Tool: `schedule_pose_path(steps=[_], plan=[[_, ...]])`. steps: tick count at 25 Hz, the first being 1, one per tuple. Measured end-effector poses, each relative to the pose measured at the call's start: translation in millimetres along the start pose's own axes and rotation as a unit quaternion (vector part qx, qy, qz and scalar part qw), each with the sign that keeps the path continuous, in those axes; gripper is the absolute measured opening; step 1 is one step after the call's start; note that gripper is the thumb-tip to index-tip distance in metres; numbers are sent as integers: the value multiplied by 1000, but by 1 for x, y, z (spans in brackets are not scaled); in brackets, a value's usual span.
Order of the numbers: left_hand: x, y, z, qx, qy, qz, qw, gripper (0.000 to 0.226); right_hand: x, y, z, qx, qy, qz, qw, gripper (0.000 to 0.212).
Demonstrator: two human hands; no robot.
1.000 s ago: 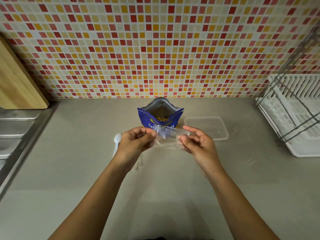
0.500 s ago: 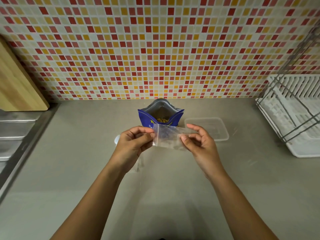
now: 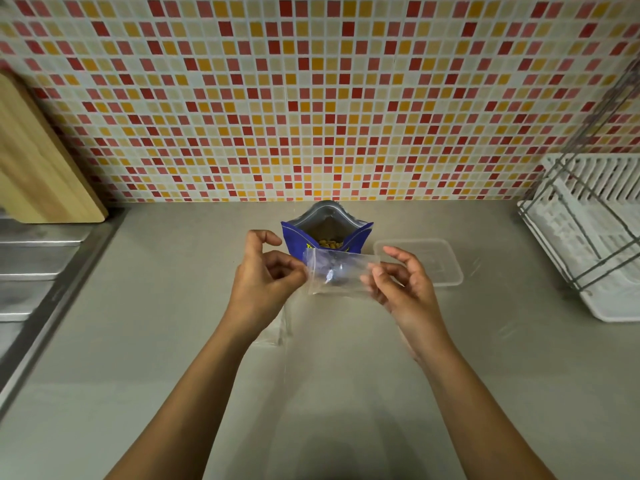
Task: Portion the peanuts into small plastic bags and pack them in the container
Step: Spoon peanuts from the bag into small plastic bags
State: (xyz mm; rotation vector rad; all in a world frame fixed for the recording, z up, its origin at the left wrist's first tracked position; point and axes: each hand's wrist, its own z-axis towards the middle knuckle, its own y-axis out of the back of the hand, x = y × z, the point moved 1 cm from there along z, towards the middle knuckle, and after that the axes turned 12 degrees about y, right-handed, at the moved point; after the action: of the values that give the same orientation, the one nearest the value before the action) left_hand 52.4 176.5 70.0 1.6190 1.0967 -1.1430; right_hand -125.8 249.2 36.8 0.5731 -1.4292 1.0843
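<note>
Small plastic bag [image 3: 341,273] held flat between both hands, in front of the open peanut pouch [image 3: 327,233].

Since half a second ago, the left hand [image 3: 266,282] has lifted its index finger off the bag, while thumb and lower fingers still pinch the left edge. The right hand [image 3: 401,282] pinches the right edge, its other fingers spread wider than before. The bag has barely shifted. Its long axis runs left to right, parallel to the back edge of the counter [image 3: 173,341], and it is held above the surface. I cannot tell which way its mouth faces. The pouch stands at the back edge with peanuts [image 3: 330,243] showing inside. The clear container [image 3: 440,268] lies just right of it.
</note>
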Motion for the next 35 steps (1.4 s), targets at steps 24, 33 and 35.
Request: schedule_pose_path(steps=[24,33,35], plan=[[2,-6,8,54,63,29,996,16,-3,-17,2,227,282,-554,750,90],[7,-12,8,54,48,73,995,19,-6,-21,4,186,300,-560,750,69],[8,-12,9,56,48,79,994,13,-5,-20,4,177,289,-522,783,57]])
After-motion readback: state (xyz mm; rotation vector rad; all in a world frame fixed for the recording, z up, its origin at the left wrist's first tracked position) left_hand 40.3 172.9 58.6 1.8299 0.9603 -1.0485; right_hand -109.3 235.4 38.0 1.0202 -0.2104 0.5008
